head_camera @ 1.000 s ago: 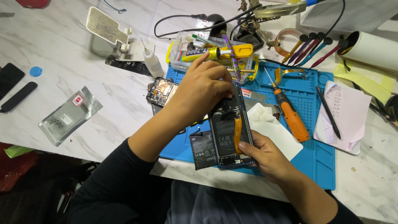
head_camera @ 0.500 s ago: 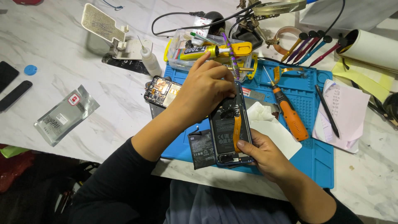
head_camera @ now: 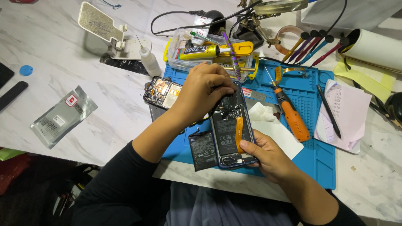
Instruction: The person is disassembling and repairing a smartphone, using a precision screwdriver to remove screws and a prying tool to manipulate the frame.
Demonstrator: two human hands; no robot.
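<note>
At nine o'clock lies one silver foil pouch (head_camera: 63, 116). At centre, on the blue mat (head_camera: 318, 159), the left hand (head_camera: 203, 90) bunches its fingertips on the upper end of the single opened phone (head_camera: 231, 129); whether they pinch anything is hidden. One loose battery (head_camera: 202, 150) lies beside it. The right hand (head_camera: 268, 157) clasps the phone's lower right edge, and is best kept braced there. One orange screwdriver (head_camera: 291, 113) lies at three o'clock.

Single head cam, looks steeply down and fwd from above the blue repair mat (head_camera: 310, 167), close range. Mat sits centre-right of frame, marble worktop (head_camera: 63, 62) left of it, wearer's lap at the bottom below mat.
</note>
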